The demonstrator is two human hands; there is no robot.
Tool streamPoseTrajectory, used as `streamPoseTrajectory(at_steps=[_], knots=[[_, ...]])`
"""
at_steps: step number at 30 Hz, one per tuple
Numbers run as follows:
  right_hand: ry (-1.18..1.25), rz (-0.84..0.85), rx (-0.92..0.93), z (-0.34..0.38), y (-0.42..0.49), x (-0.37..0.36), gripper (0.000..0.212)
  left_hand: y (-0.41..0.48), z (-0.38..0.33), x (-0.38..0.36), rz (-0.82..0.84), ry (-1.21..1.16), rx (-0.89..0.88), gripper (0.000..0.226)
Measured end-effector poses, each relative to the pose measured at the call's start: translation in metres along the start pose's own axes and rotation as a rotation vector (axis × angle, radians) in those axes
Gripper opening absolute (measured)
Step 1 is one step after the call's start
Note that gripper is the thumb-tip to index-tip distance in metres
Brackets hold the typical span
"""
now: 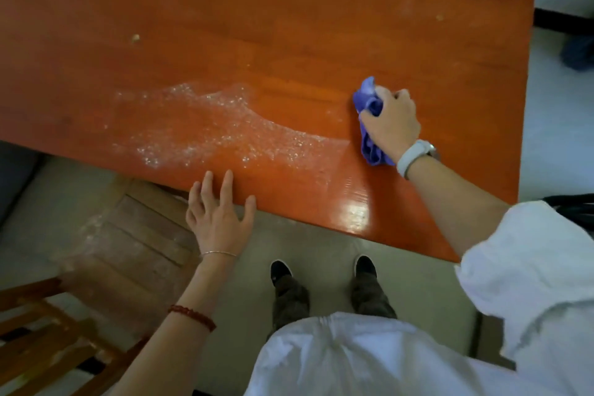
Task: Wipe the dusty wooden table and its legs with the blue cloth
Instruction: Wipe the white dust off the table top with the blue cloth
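**Location.** The blue cloth [370, 103] is found bunched on the wooden table [289, 10], toward its right end and a little in from the near edge.

**Hands.** The cloth is gripped by the right hand [390, 120], whose fingers are curled down over the wad and clamped on it. Folds protrude past the knuckles on the far side and past the wrist on the near side. The left hand [218, 215] is laid on the table's near edge, fingers straight and spread apart, with nothing held.

**Surface.** A patch of white dust [218, 125] is noted left of the cloth, running from mid-table toward the near edge. The wood just beside the cloth appears glossy. The table legs are not in view.

**Handling.**
- The cloth is judged light, soft and limp, and liable to unfold or trail if loosely held. A hold over the middle of the wad, with the palm pressed down, is judged suitable.
- The tabletop is judged rigid and its varnish slick, so dust may be pushed along rather than lifted.
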State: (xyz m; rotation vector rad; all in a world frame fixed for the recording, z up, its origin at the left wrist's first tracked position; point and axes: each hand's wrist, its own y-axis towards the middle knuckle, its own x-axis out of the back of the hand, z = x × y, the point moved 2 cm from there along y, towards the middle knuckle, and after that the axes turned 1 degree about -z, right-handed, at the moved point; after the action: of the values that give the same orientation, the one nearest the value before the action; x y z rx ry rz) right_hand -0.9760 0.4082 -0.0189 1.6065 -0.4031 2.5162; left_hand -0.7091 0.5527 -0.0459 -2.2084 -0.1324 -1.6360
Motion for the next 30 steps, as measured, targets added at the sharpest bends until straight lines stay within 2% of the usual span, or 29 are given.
streamPoseTrajectory(at_steps=[1,3,5,6,7,8,10,12,14,16,17,19,21,22,23,24,26,28,30], knots=[[-0.023,0.015,0.018,0.009,-0.011,-0.008,0.041,0.001,0.003,0.001,0.006,0.002,-0.016,0.061],[-0.027,0.13,0.296,0.032,-0.06,-0.031,0.045,0.005,0.011,0.003,0.017,0.007,-0.059,0.058],[0.049,0.52,0.656,0.056,-0.128,-0.049,0.046,0.007,0.021,0.007,0.016,-0.017,-0.126,0.057],[0.087,0.725,0.749,0.063,-0.153,-0.051,0.044,0.009,0.026,0.009,0.009,-0.036,-0.162,0.056],[0.117,0.819,0.764,0.066,-0.162,-0.05,0.041,0.012,0.031,0.012,-0.013,-0.052,-0.191,0.053],[0.191,0.781,0.704,0.068,-0.156,-0.045,0.037,0.016,0.037,0.015,-0.047,-0.06,-0.205,0.051],[0.283,0.458,0.507,0.066,-0.114,-0.033,0.037,0.027,0.048,0.021,-0.106,-0.052,-0.188,0.051],[0.207,0.092,0.29,0.057,-0.06,-0.018,0.049,0.038,0.059,0.024,-0.109,-0.032,-0.131,0.057],[0.129,-0.081,0.053,0.05,-0.016,-0.012,0.049,0.046,0.067,0.026,-0.082,-0.024,-0.08,0.063],[0.092,-0.066,-0.11,0.061,-0.005,-0.022,0.045,0.048,0.071,0.026,-0.056,-0.018,-0.075,0.063],[0.03,-0.024,-0.07,0.074,-0.014,-0.032,0.045,0.049,0.072,0.027,-0.053,-0.021,-0.083,0.06],[-0.02,0.172,0.255,0.105,-0.057,-0.059,0.044,0.05,0.076,0.029,-0.067,-0.056,-0.103,0.051],[0.088,0.586,0.646,0.132,-0.119,-0.079,0.045,0.053,0.084,0.035,-0.131,-0.09,-0.09,0.045],[0.147,0.762,0.748,0.138,-0.141,-0.081,0.045,0.054,0.089,0.039,-0.165,-0.092,-0.065,0.045],[0.198,0.814,0.771,0.138,-0.146,-0.079,0.044,0.057,0.095,0.043,-0.191,-0.086,-0.03,0.046],[0.264,0.746,0.722,0.138,-0.135,-0.074,0.044,0.06,0.1,0.047,-0.19,-0.077,0.011,0.048],[0.324,0.407,0.524,0.133,-0.086,-0.064,0.044,0.066,0.11,0.051,-0.092,-0.057,0.1,0.055],[0.263,0.117,0.26,0.126,-0.031,-0.053,0.042,0.067,0.111,0.053,-0.008,-0.072,0.149,0.062],[0.198,0.012,0.019,0.13,0.002,-0.052,0.042,0.066,0.108,0.054,0.004,-0.108,0.164,0.063]])
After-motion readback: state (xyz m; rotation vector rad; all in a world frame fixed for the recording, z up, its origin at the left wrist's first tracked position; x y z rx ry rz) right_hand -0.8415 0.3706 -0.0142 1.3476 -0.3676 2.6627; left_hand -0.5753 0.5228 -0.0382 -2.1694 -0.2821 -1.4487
